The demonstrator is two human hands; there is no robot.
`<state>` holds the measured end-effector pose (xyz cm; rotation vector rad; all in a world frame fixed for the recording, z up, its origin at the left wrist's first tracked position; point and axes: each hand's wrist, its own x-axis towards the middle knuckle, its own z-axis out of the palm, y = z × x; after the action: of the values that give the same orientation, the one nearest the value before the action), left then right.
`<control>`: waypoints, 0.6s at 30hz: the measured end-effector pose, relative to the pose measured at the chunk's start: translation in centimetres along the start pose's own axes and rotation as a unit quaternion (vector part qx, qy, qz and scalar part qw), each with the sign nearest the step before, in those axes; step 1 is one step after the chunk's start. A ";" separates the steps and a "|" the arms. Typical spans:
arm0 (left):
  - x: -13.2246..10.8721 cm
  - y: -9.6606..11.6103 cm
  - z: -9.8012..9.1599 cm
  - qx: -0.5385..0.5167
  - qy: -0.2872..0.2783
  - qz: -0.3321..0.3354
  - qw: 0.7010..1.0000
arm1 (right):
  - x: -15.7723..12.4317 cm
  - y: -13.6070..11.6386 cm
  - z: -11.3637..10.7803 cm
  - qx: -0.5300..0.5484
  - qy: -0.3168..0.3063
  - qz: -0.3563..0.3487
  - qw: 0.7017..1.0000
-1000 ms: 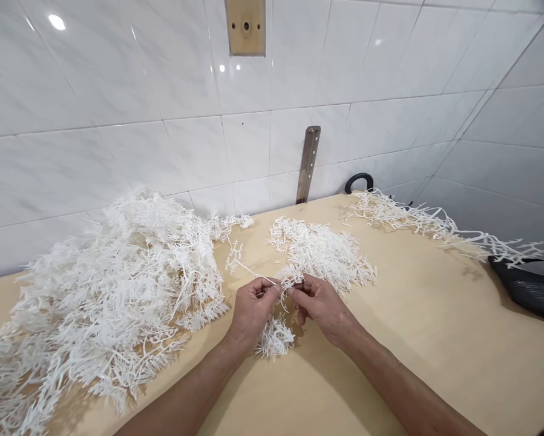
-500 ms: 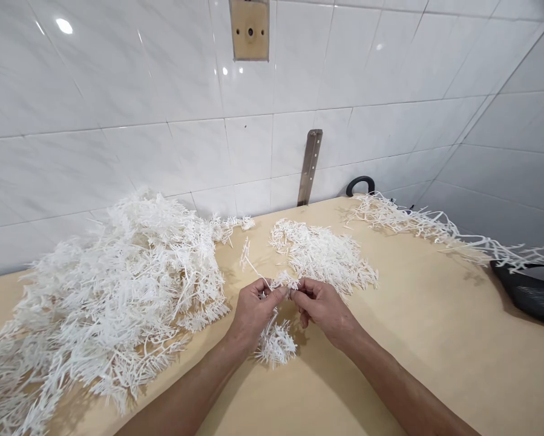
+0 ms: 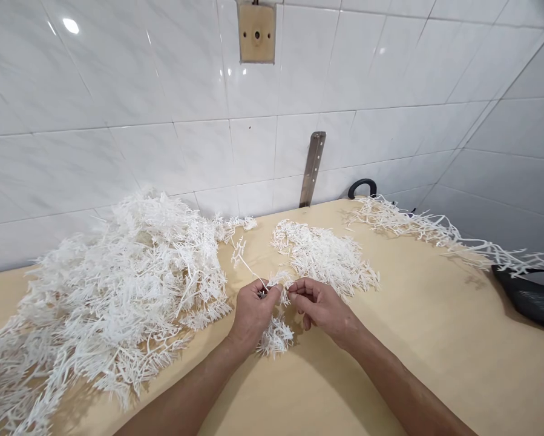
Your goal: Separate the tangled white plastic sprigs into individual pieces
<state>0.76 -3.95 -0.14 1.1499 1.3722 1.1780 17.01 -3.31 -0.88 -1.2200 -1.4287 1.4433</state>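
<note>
My left hand is closed around a white branching plastic sprig, its bare stem sticking up past the fingers and a bushy end hanging below them. Close on its right, my right hand pinches the tip of a small tuft on the same sprig, thumb and forefinger together. A big heap of white bushy sprigs lies to the left. Beyond my hands sits a smaller pile of short white tufts.
Thin, mostly bare white stems lie at the back right of the wooden table. Beside them are a black curved handle and a black mesh-like object. A metal strip stands against the tiled wall.
The view has shifted slightly. My left hand has tilted the sprig a little to the left, its hanging end drawn up, and my right fingers have moved slightly apart from the left ones.
</note>
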 end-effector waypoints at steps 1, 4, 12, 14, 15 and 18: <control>0.0 0.0 0.0 0.004 0.002 0.003 1.000 | 0.0 -0.2 0.0 0.002 0.005 -0.002 1.000; -0.1 0.2 0.1 0.017 0.004 0.014 1.000 | 0.0 -0.3 -0.1 0.015 0.020 0.005 1.000; -0.1 0.0 0.2 0.026 -0.010 0.033 0.999 | 0.3 0.1 -0.5 0.095 0.022 0.066 0.993; -0.2 0.0 0.2 0.027 -0.015 0.043 0.999 | 0.3 0.1 -0.6 0.096 0.026 0.069 0.993; -0.2 0.0 0.2 0.028 -0.019 0.046 0.998 | 0.3 0.0 -0.6 0.104 0.031 0.073 0.991; -0.3 0.1 0.2 0.033 -0.031 0.051 0.998 | 0.3 -0.3 -0.7 0.155 0.042 0.094 0.982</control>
<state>0.96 -4.18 -0.07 1.3067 1.3272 1.1655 17.55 -2.83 -0.57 -1.2225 -1.0059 1.6495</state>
